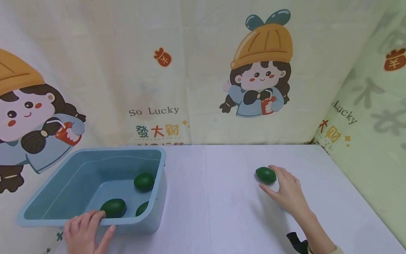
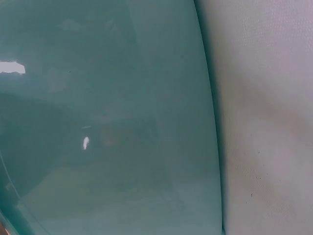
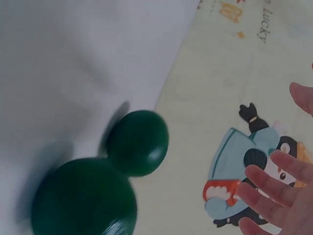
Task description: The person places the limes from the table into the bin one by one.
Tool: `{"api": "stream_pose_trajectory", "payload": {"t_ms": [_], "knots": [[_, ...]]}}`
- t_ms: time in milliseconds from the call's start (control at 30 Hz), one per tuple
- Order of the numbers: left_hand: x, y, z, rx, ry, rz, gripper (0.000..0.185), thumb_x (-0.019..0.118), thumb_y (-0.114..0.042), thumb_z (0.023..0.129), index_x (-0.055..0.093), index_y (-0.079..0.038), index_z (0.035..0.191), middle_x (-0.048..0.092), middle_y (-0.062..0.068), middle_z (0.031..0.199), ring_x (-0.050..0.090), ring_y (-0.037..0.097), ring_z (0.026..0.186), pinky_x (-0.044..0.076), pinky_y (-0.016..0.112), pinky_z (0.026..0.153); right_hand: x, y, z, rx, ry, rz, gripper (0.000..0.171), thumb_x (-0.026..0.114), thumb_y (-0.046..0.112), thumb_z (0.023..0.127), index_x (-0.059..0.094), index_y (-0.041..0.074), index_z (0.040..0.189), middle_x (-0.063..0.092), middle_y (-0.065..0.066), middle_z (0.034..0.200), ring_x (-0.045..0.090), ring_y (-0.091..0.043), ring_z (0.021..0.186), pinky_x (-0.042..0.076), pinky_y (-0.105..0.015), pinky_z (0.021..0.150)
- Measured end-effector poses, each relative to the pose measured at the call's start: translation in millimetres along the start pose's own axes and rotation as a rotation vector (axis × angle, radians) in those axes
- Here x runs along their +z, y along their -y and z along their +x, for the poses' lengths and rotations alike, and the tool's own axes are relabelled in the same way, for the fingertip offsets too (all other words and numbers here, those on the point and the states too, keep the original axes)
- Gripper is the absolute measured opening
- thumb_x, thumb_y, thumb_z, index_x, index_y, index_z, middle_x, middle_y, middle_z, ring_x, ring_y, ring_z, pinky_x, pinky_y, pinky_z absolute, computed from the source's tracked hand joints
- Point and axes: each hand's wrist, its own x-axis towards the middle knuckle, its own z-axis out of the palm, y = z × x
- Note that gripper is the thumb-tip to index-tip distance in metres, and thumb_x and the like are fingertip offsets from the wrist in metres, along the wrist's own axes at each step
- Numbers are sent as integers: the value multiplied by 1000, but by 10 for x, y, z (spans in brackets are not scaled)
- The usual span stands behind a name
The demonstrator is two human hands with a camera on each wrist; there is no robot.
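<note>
A dark green, lime-like fruit lies on the white table. My right hand is beside it, thumb and fingers spread around its right side; contact cannot be made out. In the right wrist view that hand has its fingers extended, apart from two green fruits, a nearer one and a farther one. My left hand grips the near rim of a blue plastic bin, fingers over the edge and thumb outside. Inside sit three green fruits: one by my fingertips, one farther back, one partly hidden.
The white table stretches between the bin and my right hand. A printed cloth hangs behind, and another runs along the right edge. In the left wrist view, the bin's smooth wall fills most of the frame.
</note>
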Motion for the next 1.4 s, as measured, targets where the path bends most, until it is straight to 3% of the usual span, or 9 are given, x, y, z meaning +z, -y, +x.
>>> {"api": "stream_pose_trajectory", "payload": {"t_ms": [333, 500, 733, 900, 1233, 1400], "knots": [[7, 19, 5, -2, -32, -4, 50, 45, -45, 88, 56, 4, 90, 51, 20, 95, 36, 37, 90, 18, 53, 85, -85, -277, -163, 79, 78, -19, 73, 71, 44, 75, 42, 3, 128, 50, -24, 117, 45, -43, 106, 30, -64, 82], [12, 16, 3, -6, -27, -10, 49, 46, -45, 88, 56, 3, 90, 50, 20, 95, 35, 37, 90, 18, 53, 85, -142, -402, -232, 97, 103, -4, 74, 72, 44, 74, 42, 4, 128, 51, -24, 115, 45, -45, 103, 32, -64, 76], [13, 21, 4, 17, -77, -42, 54, 44, -49, 89, 56, 3, 88, 50, 20, 94, 36, 38, 89, 17, 53, 84, -182, -545, -319, 124, 144, 19, 74, 71, 44, 74, 41, 2, 128, 50, -26, 116, 44, -46, 105, 34, -64, 73], [12, 12, 16, 18, -65, -37, 52, 44, -47, 89, 57, 4, 89, 51, 19, 93, 36, 37, 88, 18, 53, 84, -200, -652, -397, 144, 167, 7, 74, 72, 44, 73, 43, 1, 126, 52, -27, 114, 47, -45, 102, 37, -62, 70], [-4, -7, 15, 22, -51, -23, 54, 41, -48, 89, 55, 5, 92, 49, 20, 94, 35, 37, 89, 17, 54, 84, -197, -899, -531, 232, 333, -14, 83, 71, 50, 72, 39, -2, 128, 49, -32, 118, 46, -48, 103, 38, -64, 68], [-18, -9, 10, 9, -16, -16, 50, 45, -44, 89, 55, 5, 94, 49, 20, 97, 34, 37, 91, 17, 55, 86, -140, -980, -569, 224, 351, 5, 81, 71, 47, 72, 39, -1, 128, 48, -31, 120, 46, -48, 104, 38, -65, 67]]}}
